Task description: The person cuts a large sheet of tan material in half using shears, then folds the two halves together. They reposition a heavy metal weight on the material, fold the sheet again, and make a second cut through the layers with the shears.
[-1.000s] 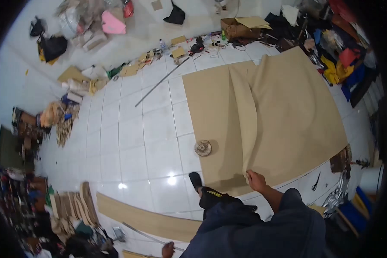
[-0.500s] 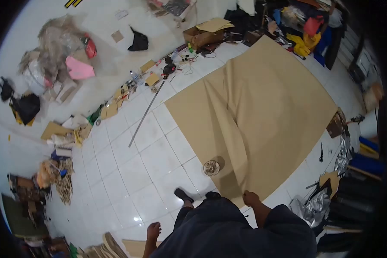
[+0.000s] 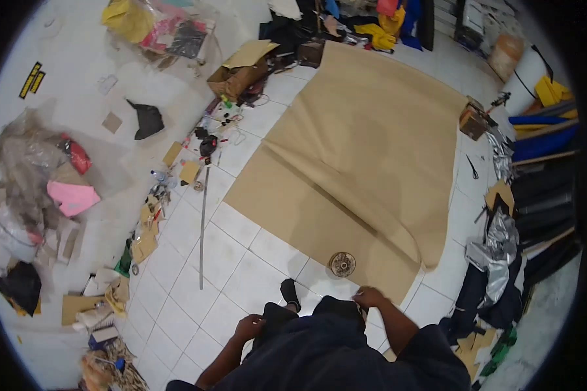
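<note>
A large sheet of brown paper-like material [image 3: 378, 130] lies on the tiled floor in front of me, with a raised fold running diagonally across its near part. On its near edge stands a round, brownish, spool-like thing [image 3: 342, 264]. My right hand [image 3: 370, 298] is at my right knee, just short of the sheet's near edge; its fingers are curled in, and what they grip is not clear. Against my left thigh is my left hand [image 3: 248, 327], with bent fingers partly hidden at the dark trouser leg [image 3: 275, 320].
A long metal strip [image 3: 203, 228] lies on the tiles to the left. Tools and scraps line the wall beyond it, near a cardboard box [image 3: 238, 79]. On the right lie scissors [image 3: 472, 167], silvery sheeting [image 3: 497, 251] and dark rolls [image 3: 541, 202].
My right hand has let go of the sheet's folded edge and moved to my knee. The fold has dropped and spread to the right. My left hand has come to my thigh; the view has turned.
</note>
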`<action>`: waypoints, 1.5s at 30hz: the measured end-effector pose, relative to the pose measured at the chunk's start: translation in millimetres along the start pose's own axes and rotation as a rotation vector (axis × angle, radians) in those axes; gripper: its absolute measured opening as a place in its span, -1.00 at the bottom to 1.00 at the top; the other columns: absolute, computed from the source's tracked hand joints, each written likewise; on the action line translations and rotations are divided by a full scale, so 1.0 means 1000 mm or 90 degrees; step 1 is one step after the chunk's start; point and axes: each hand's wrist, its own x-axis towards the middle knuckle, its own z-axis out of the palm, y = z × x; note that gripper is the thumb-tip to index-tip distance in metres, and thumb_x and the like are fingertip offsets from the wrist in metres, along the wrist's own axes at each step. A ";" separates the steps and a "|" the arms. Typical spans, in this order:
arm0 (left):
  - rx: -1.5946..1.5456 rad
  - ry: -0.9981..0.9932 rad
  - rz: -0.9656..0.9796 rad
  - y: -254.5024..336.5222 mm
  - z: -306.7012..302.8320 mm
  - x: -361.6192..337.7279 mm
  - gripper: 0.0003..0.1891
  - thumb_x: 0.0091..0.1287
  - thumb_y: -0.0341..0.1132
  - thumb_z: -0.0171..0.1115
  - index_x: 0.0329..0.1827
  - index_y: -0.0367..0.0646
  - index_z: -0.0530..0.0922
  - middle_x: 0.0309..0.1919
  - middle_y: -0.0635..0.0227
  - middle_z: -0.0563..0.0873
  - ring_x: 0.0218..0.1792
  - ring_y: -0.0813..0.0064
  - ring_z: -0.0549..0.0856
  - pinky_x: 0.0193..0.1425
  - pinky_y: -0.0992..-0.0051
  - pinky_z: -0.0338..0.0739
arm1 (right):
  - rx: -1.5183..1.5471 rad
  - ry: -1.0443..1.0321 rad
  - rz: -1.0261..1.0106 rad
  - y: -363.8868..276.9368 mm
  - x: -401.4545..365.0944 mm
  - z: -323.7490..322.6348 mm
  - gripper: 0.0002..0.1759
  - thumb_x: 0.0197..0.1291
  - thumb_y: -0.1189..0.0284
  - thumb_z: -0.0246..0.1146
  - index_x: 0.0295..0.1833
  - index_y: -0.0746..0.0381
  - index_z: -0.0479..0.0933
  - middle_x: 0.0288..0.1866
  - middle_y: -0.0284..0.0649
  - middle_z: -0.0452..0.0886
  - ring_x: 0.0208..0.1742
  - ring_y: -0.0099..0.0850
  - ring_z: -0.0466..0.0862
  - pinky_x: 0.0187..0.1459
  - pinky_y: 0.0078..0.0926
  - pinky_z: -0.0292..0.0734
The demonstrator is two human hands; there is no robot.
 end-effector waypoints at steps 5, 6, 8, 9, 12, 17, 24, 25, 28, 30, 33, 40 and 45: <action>0.118 -0.186 0.175 -0.008 -0.014 0.052 -0.56 0.25 0.02 0.23 0.04 -0.10 0.67 -0.08 0.12 0.75 0.03 0.13 0.69 0.18 0.27 0.54 | -0.036 -0.051 -0.062 -0.140 -0.065 0.054 -0.45 0.18 -0.09 0.26 0.03 0.14 0.61 -0.08 -0.05 0.68 0.00 -0.05 0.65 0.00 -0.11 0.53; 0.145 -0.265 0.262 -0.008 -0.012 0.063 -0.57 0.24 0.01 0.23 0.02 -0.10 0.67 -0.09 0.11 0.75 0.03 0.12 0.69 0.17 0.26 0.54 | -0.083 -0.054 -0.041 -0.146 -0.073 0.060 -0.53 0.22 -0.04 0.25 -0.03 0.14 0.61 -0.13 -0.05 0.69 -0.06 -0.04 0.66 -0.06 -0.09 0.54; 0.238 -0.325 0.231 0.021 -0.022 0.070 -0.59 0.26 -0.01 0.22 0.00 -0.12 0.66 -0.07 0.11 0.74 0.04 0.12 0.69 0.16 0.25 0.54 | -0.009 -0.030 -0.025 -0.145 -0.090 0.073 -0.56 0.26 0.00 0.21 -0.09 0.16 0.60 -0.16 -0.04 0.68 -0.08 -0.03 0.66 -0.08 -0.09 0.53; 0.316 -0.355 0.187 0.034 -0.028 0.067 -0.61 0.27 -0.03 0.22 -0.02 -0.13 0.65 -0.04 0.10 0.72 0.04 0.12 0.68 0.15 0.24 0.54 | 0.042 -0.012 -0.035 -0.144 -0.096 0.079 -0.58 0.31 0.03 0.17 -0.14 0.19 0.58 -0.18 -0.02 0.68 -0.10 -0.01 0.66 -0.10 -0.08 0.53; 0.205 -0.548 0.167 0.035 -0.050 0.056 -0.70 0.33 -0.12 0.15 -0.08 -0.14 0.65 -0.10 0.15 0.72 -0.03 0.18 0.69 0.07 0.23 0.55 | 0.231 -0.054 -0.076 -0.141 -0.126 0.089 -0.57 0.28 0.03 0.17 -0.29 0.22 0.58 -0.29 -0.04 0.68 -0.18 0.00 0.67 -0.20 -0.11 0.52; -0.063 -0.888 -0.087 -0.145 -0.049 0.037 -0.62 0.41 -0.21 0.17 0.23 -0.13 0.51 -0.10 0.28 0.69 -0.14 0.37 0.63 -0.04 0.34 0.58 | 0.315 -0.447 -0.229 -0.076 -0.097 0.138 -0.55 0.39 0.01 0.07 -0.17 0.21 0.56 -0.25 -0.15 0.67 -0.22 -0.13 0.66 -0.17 -0.17 0.51; 0.576 -0.388 0.287 0.002 0.012 0.286 -0.87 0.37 -0.45 0.14 -0.11 -0.21 0.64 -0.29 0.34 0.73 -0.27 0.51 0.70 -0.28 0.45 0.57 | 0.516 0.442 -0.012 0.198 0.203 0.113 -0.83 0.28 0.41 0.25 -0.09 0.25 0.55 -0.37 -0.24 0.61 -0.32 -0.51 0.59 -0.26 -0.42 0.54; 0.228 -0.211 0.276 0.039 0.021 0.322 -0.85 0.35 -0.47 0.16 -0.08 -0.23 0.63 -0.39 0.41 0.69 -0.34 0.57 0.64 -0.28 0.50 0.54 | 0.344 0.516 0.171 0.233 0.246 0.087 -0.74 0.26 0.35 0.29 -0.03 0.27 0.54 -0.35 -0.17 0.61 -0.34 -0.38 0.61 -0.24 -0.37 0.56; 0.146 -0.025 0.328 0.050 0.036 0.441 -0.82 0.27 -0.49 0.28 -0.07 -0.22 0.61 -0.34 0.33 0.64 -0.37 0.56 0.60 -0.25 0.54 0.50 | 0.012 0.633 0.308 0.299 0.323 0.004 -0.16 0.11 0.22 0.42 0.47 0.11 0.20 0.35 0.05 0.36 0.33 0.00 0.40 0.29 -0.06 0.33; 0.145 -0.042 0.335 0.038 0.042 0.508 -0.75 0.29 -0.47 0.27 0.03 -0.24 0.59 -0.25 0.35 0.64 -0.28 0.56 0.60 -0.18 0.54 0.51 | -0.185 0.803 0.329 0.317 0.347 -0.034 -0.10 0.08 0.22 0.45 0.50 0.05 0.16 0.37 0.05 0.34 0.35 0.02 0.39 0.28 0.10 0.33; 0.149 -0.038 0.313 0.035 0.062 0.571 -0.70 0.28 -0.44 0.28 0.07 -0.24 0.58 -0.15 0.27 0.63 -0.18 0.50 0.62 -0.10 0.50 0.55 | -0.342 0.866 0.381 0.348 0.377 -0.057 -0.18 0.12 0.22 0.41 0.47 0.03 0.22 0.33 0.00 0.41 0.35 -0.03 0.42 0.26 0.17 0.31; 0.308 -0.002 0.462 0.038 0.090 0.676 -0.63 0.21 -0.32 0.34 0.07 -0.21 0.60 -0.04 0.08 0.66 -0.04 0.18 0.66 0.06 0.29 0.57 | -0.157 0.697 0.166 0.358 0.347 -0.016 -0.85 0.16 0.41 0.23 -0.15 0.11 0.61 -0.23 -0.16 0.60 -0.06 -0.11 0.61 -0.01 -0.14 0.53; 0.502 0.192 0.725 0.160 0.119 0.678 -0.35 0.11 -0.34 0.34 0.34 -0.12 0.40 0.23 -0.09 0.46 0.27 -0.08 0.43 0.37 0.17 0.37 | -0.180 0.745 -0.037 0.286 0.261 0.042 -0.88 0.11 0.51 0.23 -0.20 0.17 0.55 -0.24 -0.19 0.53 -0.15 -0.16 0.59 -0.16 -0.19 0.53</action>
